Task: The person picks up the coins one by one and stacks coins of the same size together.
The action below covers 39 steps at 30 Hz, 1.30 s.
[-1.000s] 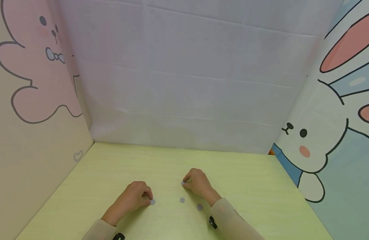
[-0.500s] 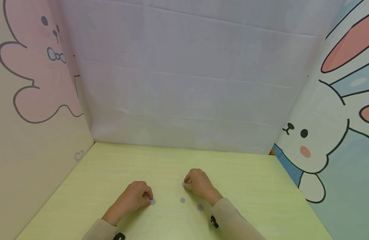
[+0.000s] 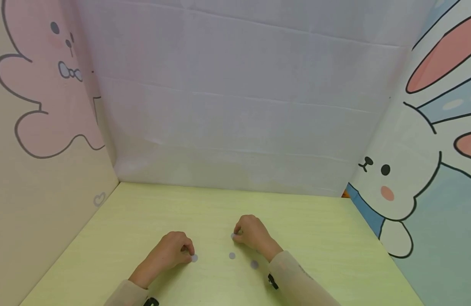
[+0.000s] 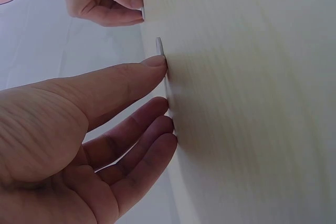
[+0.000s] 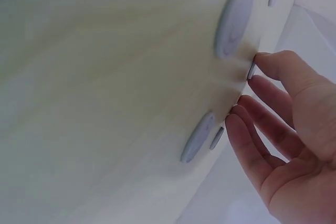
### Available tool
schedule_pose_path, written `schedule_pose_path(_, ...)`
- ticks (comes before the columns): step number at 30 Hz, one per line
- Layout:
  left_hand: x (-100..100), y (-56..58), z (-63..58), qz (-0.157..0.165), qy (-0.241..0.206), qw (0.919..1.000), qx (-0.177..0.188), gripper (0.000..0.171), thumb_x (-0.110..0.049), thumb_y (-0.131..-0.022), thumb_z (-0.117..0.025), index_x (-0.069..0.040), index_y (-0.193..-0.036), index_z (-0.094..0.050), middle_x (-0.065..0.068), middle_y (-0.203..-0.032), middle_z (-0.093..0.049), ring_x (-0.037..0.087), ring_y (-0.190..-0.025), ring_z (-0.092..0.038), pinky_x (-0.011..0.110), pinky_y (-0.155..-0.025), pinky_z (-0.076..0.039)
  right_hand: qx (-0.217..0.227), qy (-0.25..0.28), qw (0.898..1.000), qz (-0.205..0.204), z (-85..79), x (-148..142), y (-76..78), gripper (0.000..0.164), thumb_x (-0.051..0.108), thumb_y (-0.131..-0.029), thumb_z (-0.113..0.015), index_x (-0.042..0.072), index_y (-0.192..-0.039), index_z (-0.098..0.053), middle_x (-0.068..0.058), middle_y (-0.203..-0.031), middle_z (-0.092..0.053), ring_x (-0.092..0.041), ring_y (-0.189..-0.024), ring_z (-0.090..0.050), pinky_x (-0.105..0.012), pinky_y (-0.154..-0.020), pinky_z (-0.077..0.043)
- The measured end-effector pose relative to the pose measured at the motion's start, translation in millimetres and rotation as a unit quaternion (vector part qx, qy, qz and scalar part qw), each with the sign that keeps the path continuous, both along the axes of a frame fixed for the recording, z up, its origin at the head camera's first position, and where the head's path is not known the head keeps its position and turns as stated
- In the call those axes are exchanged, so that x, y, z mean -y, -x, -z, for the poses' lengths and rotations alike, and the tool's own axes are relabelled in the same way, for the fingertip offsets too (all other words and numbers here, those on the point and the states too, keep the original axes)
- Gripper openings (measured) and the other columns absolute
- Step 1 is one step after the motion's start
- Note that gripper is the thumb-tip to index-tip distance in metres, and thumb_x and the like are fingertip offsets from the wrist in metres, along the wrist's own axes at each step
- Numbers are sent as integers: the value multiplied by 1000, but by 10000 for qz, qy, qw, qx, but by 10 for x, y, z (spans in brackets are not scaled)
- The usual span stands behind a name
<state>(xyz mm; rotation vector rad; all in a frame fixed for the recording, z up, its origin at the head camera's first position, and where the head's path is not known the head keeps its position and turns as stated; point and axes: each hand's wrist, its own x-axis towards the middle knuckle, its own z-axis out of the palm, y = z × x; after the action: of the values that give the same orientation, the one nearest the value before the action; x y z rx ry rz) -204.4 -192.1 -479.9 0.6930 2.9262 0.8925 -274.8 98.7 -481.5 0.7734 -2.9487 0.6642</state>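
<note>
Several flat round grey discs lie on the pale yellow-green table (image 3: 166,212). My left hand (image 3: 170,253) pinches one grey disc (image 3: 194,258) by its edge; in the left wrist view the disc (image 4: 159,46) shows just past the thumb, the other fingertips resting on the tabletop. Farther back and to the right, my right hand (image 3: 253,233) pinches another disc (image 3: 233,236) between thumb and finger, seen edge-on as a disc (image 5: 252,70) in the right wrist view. A loose disc (image 3: 232,255) lies between the hands, and one more disc (image 3: 254,264) sits near my right sleeve.
In the right wrist view, a disc (image 5: 198,137) and a smaller-looking disc (image 5: 217,138) lie below the fingers. A white sheet (image 3: 235,106) closes off the back. Cartoon-printed panels stand left (image 3: 55,178) and right (image 3: 442,229) of the table.
The right hand's disc has shifted very slightly toward me. Otherwise both hands and the loose discs stay in place; the head view sways slightly.
</note>
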Motion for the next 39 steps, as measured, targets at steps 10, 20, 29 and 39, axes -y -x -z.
schedule_pose_path(10,20,-1,29,47,-35,10000,-44,19,-10,-80,-92,-20,-80,-77,-9,-84,-63,7,-78,-51,27,-71,-48,-14,-30,10000,-55,12,-20,-15,12,20,-91,-86,9,-93,-84,1,-92,-77,-15,-84,-66,-31,-77,-56)
schedule_pose_path(20,26,4,15,62,-37,10000,-62,19,-9,-81,-92,-20,-80,-77,-9,-84,-63,8,-77,-51,27,-71,-48,-76,80,9997,-211,-17,-27,-73,11,20,-91,-86,9,-90,-83,3,-88,-75,-10,-80,-63,-26,-73,-55)
schedule_pose_path(29,26,4,9,32,-61,10000,-4,19,-8,-81,-92,-20,-79,-77,-8,-84,-64,9,-77,-51,27,-72,-48,-228,102,9992,-298,-39,15,-131,12,18,-88,-89,8,-91,-83,0,-89,-77,-12,-81,-66,-25,-73,-56)
schedule_pose_path(39,10,2,3,-30,-88,9999,83,18,-9,-81,-92,-19,-80,-77,-8,-85,-64,10,-78,-52,27,-72,-48,-316,245,9981,-477,-52,117,-218,8,13,-88,-87,7,-89,-83,-2,-88,-77,-11,-77,-67,-24,-71,-56)
